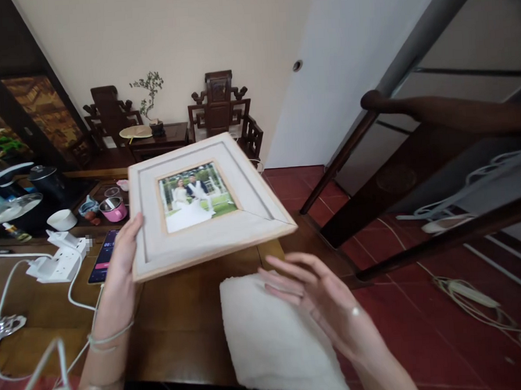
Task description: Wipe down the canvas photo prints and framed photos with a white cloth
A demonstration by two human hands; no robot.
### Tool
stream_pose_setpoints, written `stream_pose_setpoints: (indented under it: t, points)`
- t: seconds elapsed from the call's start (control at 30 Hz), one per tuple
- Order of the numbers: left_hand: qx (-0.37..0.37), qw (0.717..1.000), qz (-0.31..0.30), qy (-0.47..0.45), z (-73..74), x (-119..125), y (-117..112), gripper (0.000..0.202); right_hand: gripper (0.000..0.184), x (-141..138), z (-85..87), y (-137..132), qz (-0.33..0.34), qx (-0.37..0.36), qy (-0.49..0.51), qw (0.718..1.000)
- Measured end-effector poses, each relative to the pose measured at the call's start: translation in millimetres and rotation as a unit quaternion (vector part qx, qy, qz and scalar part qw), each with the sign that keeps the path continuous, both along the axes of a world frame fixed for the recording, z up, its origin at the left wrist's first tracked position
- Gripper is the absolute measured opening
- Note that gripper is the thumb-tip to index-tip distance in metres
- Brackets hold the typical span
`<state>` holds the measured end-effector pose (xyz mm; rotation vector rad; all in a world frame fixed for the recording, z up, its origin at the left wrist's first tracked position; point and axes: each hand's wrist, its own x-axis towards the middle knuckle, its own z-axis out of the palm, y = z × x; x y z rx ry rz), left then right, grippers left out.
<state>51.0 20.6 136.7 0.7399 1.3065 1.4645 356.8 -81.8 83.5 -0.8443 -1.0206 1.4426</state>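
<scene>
The left hand (123,254) held the picture frame (200,204) by its edge. The right hand (322,296) was open, fingers spread, over the white cloth (272,340).

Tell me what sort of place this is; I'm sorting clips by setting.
Probably a home living room: carved dark wooden armchairs against the wall, a white-framed wedding photo in the left hand, and a brown wooden table.

Bare tabletop (180,324) lies open to you at lower centre, left of the fleecy cloth (272,340). The tilted picture frame (209,206) roofs the middle; power strip (56,261), phone (103,257) and pink pot (113,209) crowd the left; dark wooden rails (440,114) bar the right side.
</scene>
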Motion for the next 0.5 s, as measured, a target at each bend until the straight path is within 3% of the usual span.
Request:
stream_pose_setpoints:
  t: [0.07, 0.13, 0.2, 0.33, 0.43, 0.5]
  points:
    - [0.018, 0.999, -0.037, -0.011, -4.6, 18.7, 13.6, 0.026, 0.038, -1.5, 11.1, 23.5, -0.022, -0.044, 0.078, 0.996]
    - [0.011, 0.997, -0.078, -0.003, -10.7, 37.6, 26.5, 0.023, 0.027, -1.6, 14.2, 38.8, -0.081, -0.081, 0.090, 0.989]
    - [0.019, 0.994, -0.110, 0.005, -17.5, 54.7, 38.2, 0.023, 0.019, 3.0, 9.5, 46.2, -0.143, -0.108, 0.092, 0.979]
    - [0.003, 0.981, -0.192, -0.028, -35.7, 78.4, 55.2, 0.031, 0.019, 23.5, -8.4, 48.5, -0.221, -0.123, 0.129, 0.959]
    - [-0.106, 0.939, -0.298, -0.134, -56.4, 86.5, 62.2, 0.043, 0.019, 38.2, -13.4, 48.2, -0.280, -0.135, 0.135, 0.941]
    - [-0.184, 0.928, -0.278, -0.165, -72.5, 89.6, 66.3, 0.029, 0.019, 44.3, -10.4, 47.9, -0.310, -0.146, 0.134, 0.930]
